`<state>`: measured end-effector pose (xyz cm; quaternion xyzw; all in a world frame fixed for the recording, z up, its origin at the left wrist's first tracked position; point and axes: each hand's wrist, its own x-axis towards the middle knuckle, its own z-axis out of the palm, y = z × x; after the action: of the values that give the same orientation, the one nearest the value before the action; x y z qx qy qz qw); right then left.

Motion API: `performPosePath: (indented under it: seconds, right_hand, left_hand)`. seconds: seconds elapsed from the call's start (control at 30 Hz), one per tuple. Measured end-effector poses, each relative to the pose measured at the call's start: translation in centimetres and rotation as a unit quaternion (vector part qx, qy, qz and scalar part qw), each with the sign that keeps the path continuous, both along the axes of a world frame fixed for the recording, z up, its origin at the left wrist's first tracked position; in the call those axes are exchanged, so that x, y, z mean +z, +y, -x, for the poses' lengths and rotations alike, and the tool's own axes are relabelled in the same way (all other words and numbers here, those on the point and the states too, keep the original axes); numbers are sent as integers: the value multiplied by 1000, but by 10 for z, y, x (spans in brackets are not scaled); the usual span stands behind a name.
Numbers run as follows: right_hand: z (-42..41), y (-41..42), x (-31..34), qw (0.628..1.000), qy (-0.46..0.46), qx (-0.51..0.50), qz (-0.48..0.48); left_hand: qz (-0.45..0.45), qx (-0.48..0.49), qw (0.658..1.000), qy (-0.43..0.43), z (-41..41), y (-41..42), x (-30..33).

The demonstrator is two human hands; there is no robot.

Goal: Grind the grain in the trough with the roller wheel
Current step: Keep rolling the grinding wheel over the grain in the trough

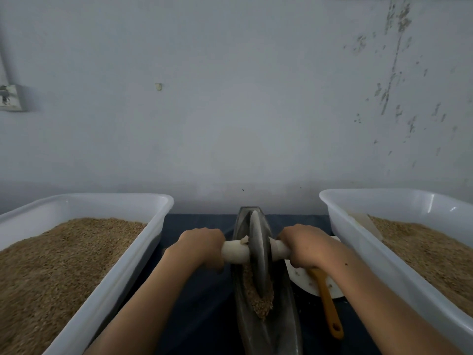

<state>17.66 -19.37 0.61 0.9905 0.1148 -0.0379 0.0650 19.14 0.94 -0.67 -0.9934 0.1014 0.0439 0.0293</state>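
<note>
A dark, narrow boat-shaped trough [284,326] runs away from me down the middle of a dark blue cloth. The grey roller wheel [258,252] stands upright in its groove, about midway along. A pale wooden axle [236,251] passes through the wheel. My left hand [202,248] grips the axle's left end and my right hand [304,245] grips its right end. Brown grain [258,301] lies heaped in the groove just in front of the wheel.
A white tub [107,272] of brown grain stands at the left, and another white tub [368,242] of grain at the right. Beside the trough on the right, a white plate [300,280] carries an orange-handled tool [330,308]. A grey wall rises close behind.
</note>
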Motion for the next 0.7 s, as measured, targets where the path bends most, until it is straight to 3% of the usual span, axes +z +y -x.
performPosePath:
  seconds: [0.23, 0.33, 0.57, 0.7]
  right_hand:
    - [-4, 5, -7, 992, -123, -9, -20]
    - [-3, 5, -7, 992, -126, -5, -9]
    - [-1, -2, -1, 1000, -9, 0, -5]
    - [-4, -1, -4, 1000, -28, -7, -6]
  left_hand:
    - [-3, 24, 980, -197, -2, -8, -10]
    - [-8, 16, 984, -176, -3, -6, -10]
    - [-16, -2, 1000, -11, -1, -2, 2]
    - [-18, 2, 999, -40, -1, -4, 2]
